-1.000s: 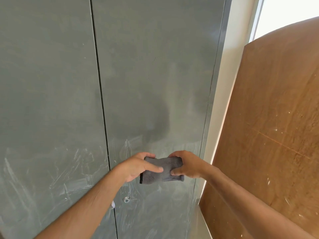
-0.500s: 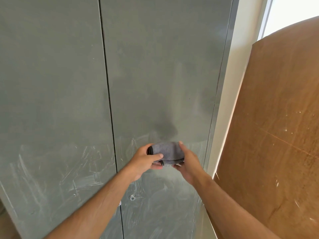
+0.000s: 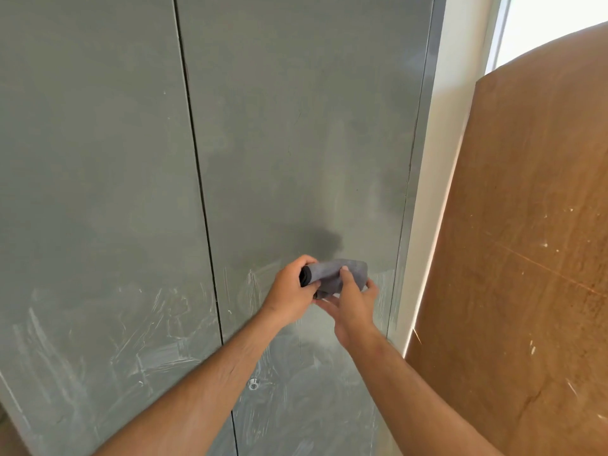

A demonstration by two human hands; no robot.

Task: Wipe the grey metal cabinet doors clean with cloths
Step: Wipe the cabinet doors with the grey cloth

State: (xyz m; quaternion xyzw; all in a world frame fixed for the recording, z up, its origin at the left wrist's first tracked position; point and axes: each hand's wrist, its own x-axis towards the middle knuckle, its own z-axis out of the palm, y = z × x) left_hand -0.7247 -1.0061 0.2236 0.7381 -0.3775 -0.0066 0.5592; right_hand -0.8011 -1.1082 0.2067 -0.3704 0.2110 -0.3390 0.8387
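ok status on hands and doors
Both hands, left and right, grip the grey cloth, off the metal. Right door and left door streaked white low down. Nothing in the way.

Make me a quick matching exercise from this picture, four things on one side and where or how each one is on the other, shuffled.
1. cloth
2. left door
3. wooden board
4. lock

A. far right, brown
B. white smears low down
C. bunched in both hands
D. right door, between the forearms

Pairs: 1-C, 2-B, 3-A, 4-D
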